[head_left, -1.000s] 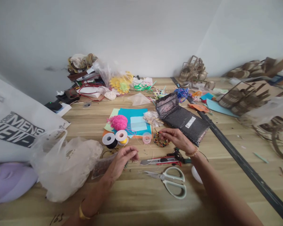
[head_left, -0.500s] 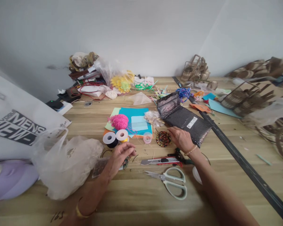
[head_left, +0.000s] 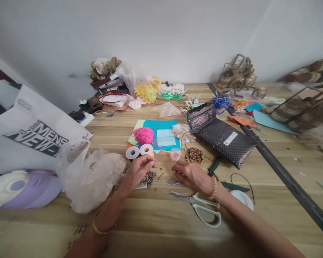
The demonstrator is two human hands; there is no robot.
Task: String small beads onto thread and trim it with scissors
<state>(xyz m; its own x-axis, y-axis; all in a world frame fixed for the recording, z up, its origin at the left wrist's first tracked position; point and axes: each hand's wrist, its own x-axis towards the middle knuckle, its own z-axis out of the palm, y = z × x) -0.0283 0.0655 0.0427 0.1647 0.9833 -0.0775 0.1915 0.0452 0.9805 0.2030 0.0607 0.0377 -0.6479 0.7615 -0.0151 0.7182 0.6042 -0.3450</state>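
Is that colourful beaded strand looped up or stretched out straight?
Looped: the beaded strand lies in rounded, overlapping coils beyond the right hand.

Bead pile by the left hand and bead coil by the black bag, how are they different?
The bead pile is a jumbled heap, while the bead coil curls round in rings. The bead pile sits close beside the left hand; the bead coil lies just beyond the right hand. Both have lots of small beads in mixed colours.
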